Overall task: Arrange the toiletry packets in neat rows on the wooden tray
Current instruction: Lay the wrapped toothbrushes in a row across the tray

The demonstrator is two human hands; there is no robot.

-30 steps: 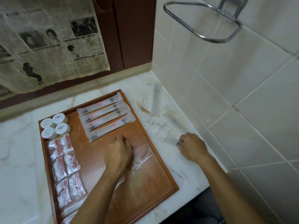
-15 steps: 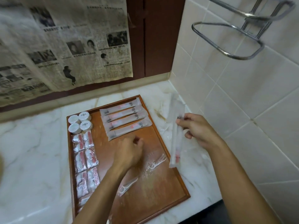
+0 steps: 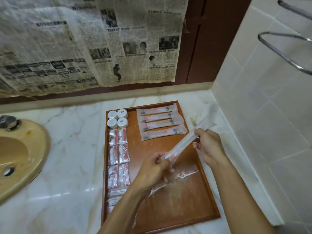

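1. Fingers of both hands were closed on one long packet (image 3: pixel 187 141), held in the air above the wooden tray (image 3: pixel 177 205). The left hand (image 3: pixel 152 171) pinched its near, lower end; the right hand (image 3: pixel 209 144) gripped it further up, with the far end projecting past the fingers toward the tiled wall (image 3: pixel 270 98).
2. The held packet was tilted, running from lower left to upper right over the tray's right half.
3. Four similar long packets (image 3: pixel 161 123) lay in a row at the tray's far right corner, side by side and touching.
4. Four round white containers (image 3: pixel 117 118) stood in a two-by-two cluster at the tray's far left corner.
5. Small red-and-white sachets (image 3: pixel 119 156) lay in pairs down the tray's left edge; further clear packets (image 3: pixel 116 195) lay nearer, partly hidden by the left forearm.
6. One clear packet (image 3: pixel 186 173) lay loose on the bare tray floor, just beside the left hand.
7. The tray rested on a marble counter (image 3: pixel 67 166), with a tan basin (image 3: pixel 20 157) to the left and newspaper (image 3: pixel 84 44) hung behind.
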